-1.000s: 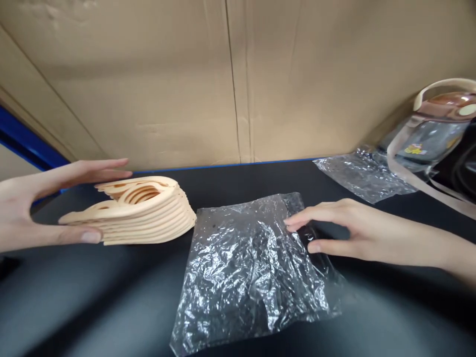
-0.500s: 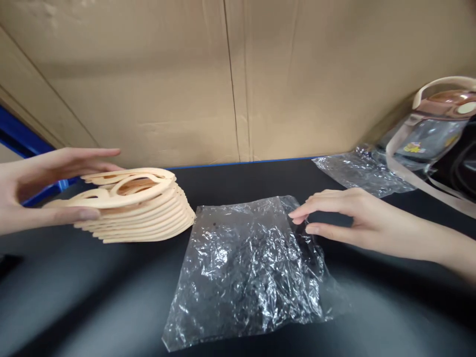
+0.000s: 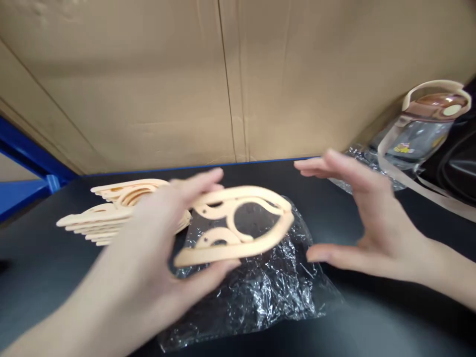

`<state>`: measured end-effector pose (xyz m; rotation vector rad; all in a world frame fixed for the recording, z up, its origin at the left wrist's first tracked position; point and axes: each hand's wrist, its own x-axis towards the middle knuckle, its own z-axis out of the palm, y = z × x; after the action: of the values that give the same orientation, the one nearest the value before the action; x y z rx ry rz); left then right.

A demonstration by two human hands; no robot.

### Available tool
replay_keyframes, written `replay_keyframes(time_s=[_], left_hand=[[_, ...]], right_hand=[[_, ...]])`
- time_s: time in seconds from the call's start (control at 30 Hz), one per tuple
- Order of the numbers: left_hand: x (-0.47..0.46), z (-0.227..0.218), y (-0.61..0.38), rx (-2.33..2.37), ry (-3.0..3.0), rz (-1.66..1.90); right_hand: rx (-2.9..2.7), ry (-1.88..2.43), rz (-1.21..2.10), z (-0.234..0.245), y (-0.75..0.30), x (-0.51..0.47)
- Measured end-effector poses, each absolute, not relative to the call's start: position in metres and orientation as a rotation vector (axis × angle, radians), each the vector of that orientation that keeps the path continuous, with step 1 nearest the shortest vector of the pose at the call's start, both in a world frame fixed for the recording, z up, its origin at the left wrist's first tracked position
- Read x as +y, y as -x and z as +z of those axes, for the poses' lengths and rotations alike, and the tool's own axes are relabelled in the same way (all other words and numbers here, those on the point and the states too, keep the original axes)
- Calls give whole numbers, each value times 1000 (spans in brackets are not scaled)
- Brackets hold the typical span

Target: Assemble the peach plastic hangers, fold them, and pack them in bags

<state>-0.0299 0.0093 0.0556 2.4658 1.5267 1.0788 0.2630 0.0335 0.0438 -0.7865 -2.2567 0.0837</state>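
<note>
My left hand [image 3: 174, 238] grips a cream plastic folding hanger [image 3: 275, 243], folded up, with the thumb along its lower edge and the fingers at its upper edge. The hanger is held above a clear plastic bag [image 3: 260, 297] that lies flat and crinkled. To the right of the hanger, my right hand [image 3: 357, 223] is open, thumb and fingers spread apart, touching nothing. A stack of similar folded hangers [image 3: 96, 218] sits on the black tabletop [image 3: 37, 282], partly hidden behind my left hand.
At the right back stands a clear drinking bottle [image 3: 424, 134] with a brown lid and a pale strap, beside a black object [image 3: 457, 163]. Another clear plastic bag [image 3: 342, 186] lies near it. A cardboard wall [image 3: 148, 89] closes off the back; a blue frame [image 3: 29, 153] stands at left.
My left hand has moved right from the stack, carrying one hanger over the bag. My right hand has lifted off the bag's edge and spread its fingers.
</note>
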Motion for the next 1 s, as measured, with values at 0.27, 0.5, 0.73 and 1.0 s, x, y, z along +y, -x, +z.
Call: replay_keyframes(time_s=[0.27, 0.5, 0.73, 1.0], left_hand=[[11, 32, -5, 1181, -2714, 877], [10, 29, -10, 1177, -2638, 906], [9, 20, 6, 1239, -2473, 801], [19, 8, 13, 1471, -2366, 655]], right_hand=[[-2530, 766, -91, 32, -250, 26], [-2531, 767, 17, 28, -243, 23], [-2450, 1037, 367, 43, -266, 42], [-2588, 1149, 242, 59, -310, 74]])
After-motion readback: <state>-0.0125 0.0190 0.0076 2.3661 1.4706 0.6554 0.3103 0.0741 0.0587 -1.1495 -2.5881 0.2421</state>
